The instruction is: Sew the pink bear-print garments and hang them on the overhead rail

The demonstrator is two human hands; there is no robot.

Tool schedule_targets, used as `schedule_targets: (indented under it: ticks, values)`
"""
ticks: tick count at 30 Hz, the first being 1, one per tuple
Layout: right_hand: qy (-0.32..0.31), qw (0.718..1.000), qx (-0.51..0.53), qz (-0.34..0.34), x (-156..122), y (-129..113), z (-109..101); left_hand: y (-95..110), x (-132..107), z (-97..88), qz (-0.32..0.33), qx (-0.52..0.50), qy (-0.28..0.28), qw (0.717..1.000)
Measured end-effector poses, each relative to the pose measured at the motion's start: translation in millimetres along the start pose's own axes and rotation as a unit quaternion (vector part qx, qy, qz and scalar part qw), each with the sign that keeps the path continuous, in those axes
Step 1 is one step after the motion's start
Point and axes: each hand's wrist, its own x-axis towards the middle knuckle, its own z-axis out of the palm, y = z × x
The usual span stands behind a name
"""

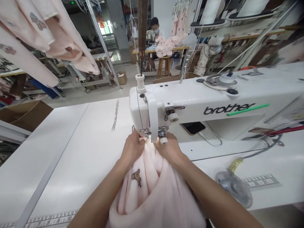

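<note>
My left hand (133,145) and right hand (172,147) touched pink bear-print fabric (163,193), grip unclear; bunched folds could have caught beneath the presser foot (148,138).

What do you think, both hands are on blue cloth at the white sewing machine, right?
Not blue: the head view shows the cloth is pale pink. The left hand and right hand are indeed on it, at the white sewing machine.
</note>
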Motion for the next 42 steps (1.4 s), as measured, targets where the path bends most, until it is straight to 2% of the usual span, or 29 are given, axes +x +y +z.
schedule_targets:
  ticks: [7,14,18,20,23,26,35,42]
  values:
    - [0.021,0.999,-0.036,-0.001,1,1,5,1,3,2.5,0.013,0.013,0.018,1.0]
    - [0.014,0.999,-0.04,-0.016,2,-2,10,4,6,4.1,-0.001,0.042,0.041,0.998]
    - [0.013,0.999,-0.042,-0.016,1,-1,8,3,5,3.9,0.017,0.022,0.048,0.998]
    - [0.005,0.999,-0.023,-0.025,-2,3,3,1,3,2.9,0.025,0.001,0.043,0.999]
    - [-0.018,0.995,0.061,-0.082,-6,12,-6,-2,1,0.9,0.028,-0.021,0.03,0.999]
    - [-0.014,0.985,0.128,-0.117,-8,20,-12,-2,2,-0.8,0.024,-0.025,0.023,0.999]
    - [-0.011,0.989,0.124,-0.084,-6,19,-11,-3,2,-2.3,0.014,-0.025,0.01,1.0]
    - [-0.011,0.985,0.15,-0.089,-8,18,-12,-5,1,-2.2,0.013,-0.016,0.0,1.0]
